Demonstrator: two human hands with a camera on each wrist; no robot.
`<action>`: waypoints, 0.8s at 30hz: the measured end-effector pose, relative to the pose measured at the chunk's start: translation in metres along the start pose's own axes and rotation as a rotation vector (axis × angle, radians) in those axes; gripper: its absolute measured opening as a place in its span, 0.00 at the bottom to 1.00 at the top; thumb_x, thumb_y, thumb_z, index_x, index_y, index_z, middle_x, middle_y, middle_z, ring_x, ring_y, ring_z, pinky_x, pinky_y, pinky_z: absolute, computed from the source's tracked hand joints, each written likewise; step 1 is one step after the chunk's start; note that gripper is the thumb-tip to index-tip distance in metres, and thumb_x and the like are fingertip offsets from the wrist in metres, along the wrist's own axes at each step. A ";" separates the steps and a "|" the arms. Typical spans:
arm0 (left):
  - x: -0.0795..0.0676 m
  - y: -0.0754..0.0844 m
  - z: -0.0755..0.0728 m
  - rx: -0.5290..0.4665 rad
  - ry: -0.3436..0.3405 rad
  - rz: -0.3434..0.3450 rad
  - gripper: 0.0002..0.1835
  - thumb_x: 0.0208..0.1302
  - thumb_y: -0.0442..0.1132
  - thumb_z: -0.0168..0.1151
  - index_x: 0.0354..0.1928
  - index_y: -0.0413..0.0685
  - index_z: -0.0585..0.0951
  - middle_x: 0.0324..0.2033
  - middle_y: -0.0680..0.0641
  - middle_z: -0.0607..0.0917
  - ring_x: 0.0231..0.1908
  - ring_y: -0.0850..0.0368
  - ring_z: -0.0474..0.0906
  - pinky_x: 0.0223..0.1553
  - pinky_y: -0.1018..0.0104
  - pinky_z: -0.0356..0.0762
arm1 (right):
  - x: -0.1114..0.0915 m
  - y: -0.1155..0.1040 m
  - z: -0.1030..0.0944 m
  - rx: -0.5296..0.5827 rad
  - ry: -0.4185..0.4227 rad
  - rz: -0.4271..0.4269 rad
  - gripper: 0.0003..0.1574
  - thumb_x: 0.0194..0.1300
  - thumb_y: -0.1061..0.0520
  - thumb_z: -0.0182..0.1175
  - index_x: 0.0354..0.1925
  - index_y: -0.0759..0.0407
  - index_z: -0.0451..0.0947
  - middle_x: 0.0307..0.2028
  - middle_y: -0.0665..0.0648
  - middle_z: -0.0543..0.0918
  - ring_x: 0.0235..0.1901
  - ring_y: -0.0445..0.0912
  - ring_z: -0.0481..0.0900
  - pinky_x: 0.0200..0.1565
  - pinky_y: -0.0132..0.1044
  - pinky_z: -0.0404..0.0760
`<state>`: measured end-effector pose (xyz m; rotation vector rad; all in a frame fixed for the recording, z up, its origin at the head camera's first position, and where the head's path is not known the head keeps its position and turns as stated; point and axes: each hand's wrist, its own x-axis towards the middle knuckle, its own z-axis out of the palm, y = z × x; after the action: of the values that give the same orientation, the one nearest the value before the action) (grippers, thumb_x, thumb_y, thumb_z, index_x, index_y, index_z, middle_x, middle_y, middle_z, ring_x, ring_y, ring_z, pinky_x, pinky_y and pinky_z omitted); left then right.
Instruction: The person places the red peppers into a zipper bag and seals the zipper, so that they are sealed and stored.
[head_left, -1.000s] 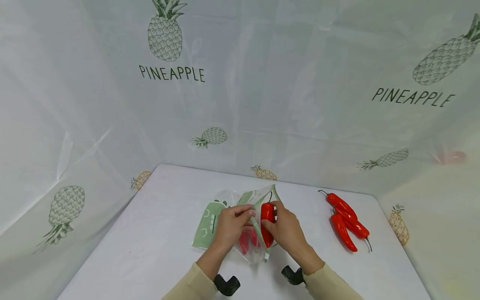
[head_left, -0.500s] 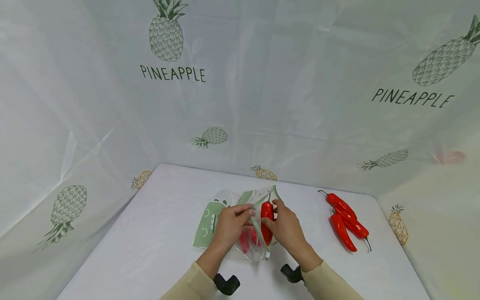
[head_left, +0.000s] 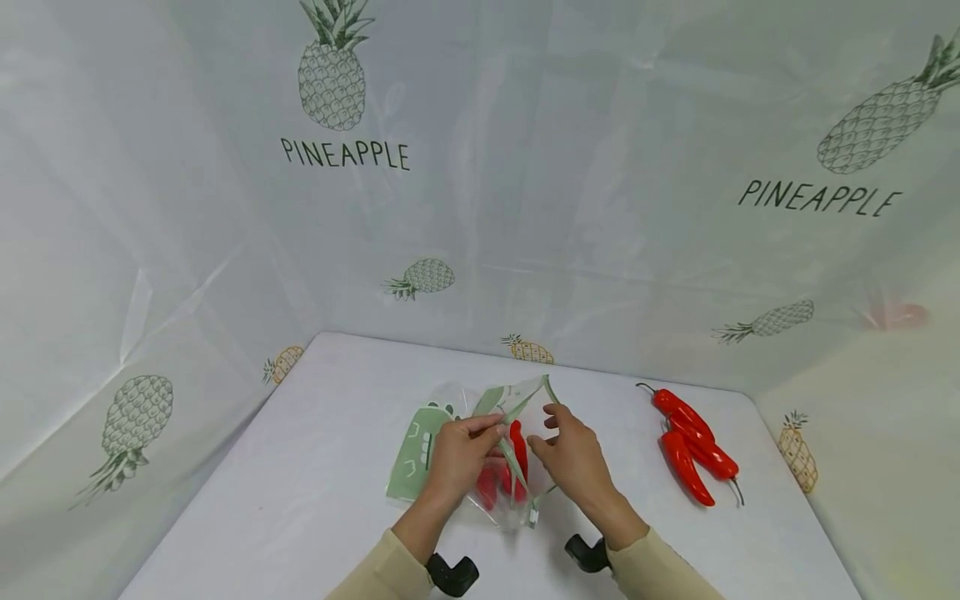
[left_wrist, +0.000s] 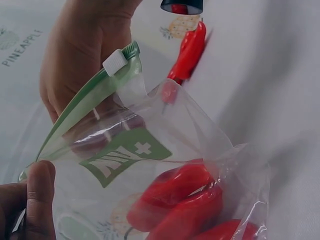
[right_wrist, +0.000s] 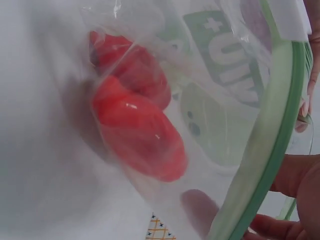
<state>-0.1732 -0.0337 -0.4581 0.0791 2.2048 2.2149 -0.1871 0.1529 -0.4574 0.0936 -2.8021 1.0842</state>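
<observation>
In the head view my left hand [head_left: 459, 454] pinches one edge of a clear zip bag [head_left: 504, 518] with green trim at its mouth. My right hand [head_left: 576, 454] is at the bag's gaping mouth, thumb and fingers apart with nothing between them. Red chili peppers [head_left: 519, 458] lie inside the bag, seen through the plastic. The left wrist view shows several peppers [left_wrist: 172, 192] low in the bag and a white slider [left_wrist: 115, 62] at one end of the zip. In the right wrist view, a fingertip [right_wrist: 199, 212] shows blurred through the plastic.
A green packet with a cartoon face [head_left: 412, 450] lies left of the bag, partly behind my left hand. Three loose red chili peppers [head_left: 684, 468] lie together on the white table [head_left: 322, 517] at the right. A pineapple-print sheet [head_left: 525, 208] hangs behind.
The right hand has let go of its chili pepper, which now lies in the bag. Its fingers have spread apart. The left hand keeps its pinch on the bag's edge.
</observation>
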 end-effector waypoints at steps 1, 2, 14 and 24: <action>0.000 -0.001 0.000 0.004 0.000 -0.002 0.17 0.72 0.38 0.69 0.59 0.39 0.87 0.46 0.39 0.91 0.29 0.57 0.89 0.35 0.63 0.92 | 0.000 0.001 -0.001 0.011 0.006 -0.005 0.34 0.66 0.54 0.74 0.65 0.64 0.75 0.52 0.65 0.87 0.41 0.52 0.91 0.34 0.42 0.92; 0.001 -0.001 0.000 0.010 0.000 -0.005 0.17 0.72 0.38 0.69 0.59 0.40 0.87 0.46 0.39 0.91 0.29 0.57 0.88 0.35 0.63 0.92 | 0.000 0.002 -0.002 0.020 0.013 -0.014 0.33 0.66 0.54 0.74 0.64 0.64 0.76 0.52 0.65 0.87 0.42 0.52 0.91 0.35 0.43 0.93; 0.003 -0.004 0.003 0.028 0.004 -0.026 0.16 0.71 0.38 0.70 0.57 0.40 0.88 0.39 0.42 0.91 0.28 0.55 0.89 0.35 0.58 0.92 | -0.005 0.012 -0.025 0.063 0.144 -0.126 0.23 0.68 0.57 0.72 0.59 0.62 0.82 0.50 0.58 0.89 0.44 0.51 0.89 0.44 0.46 0.93; 0.003 -0.006 0.005 0.025 0.002 -0.043 0.16 0.71 0.39 0.71 0.57 0.41 0.88 0.36 0.45 0.90 0.27 0.59 0.87 0.36 0.57 0.93 | -0.009 0.038 -0.043 0.022 0.239 -0.150 0.24 0.68 0.58 0.72 0.60 0.63 0.81 0.49 0.61 0.90 0.44 0.54 0.90 0.46 0.51 0.93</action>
<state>-0.1761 -0.0286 -0.4637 0.0303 2.2134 2.1672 -0.1782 0.2102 -0.4525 0.1619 -2.5277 1.0176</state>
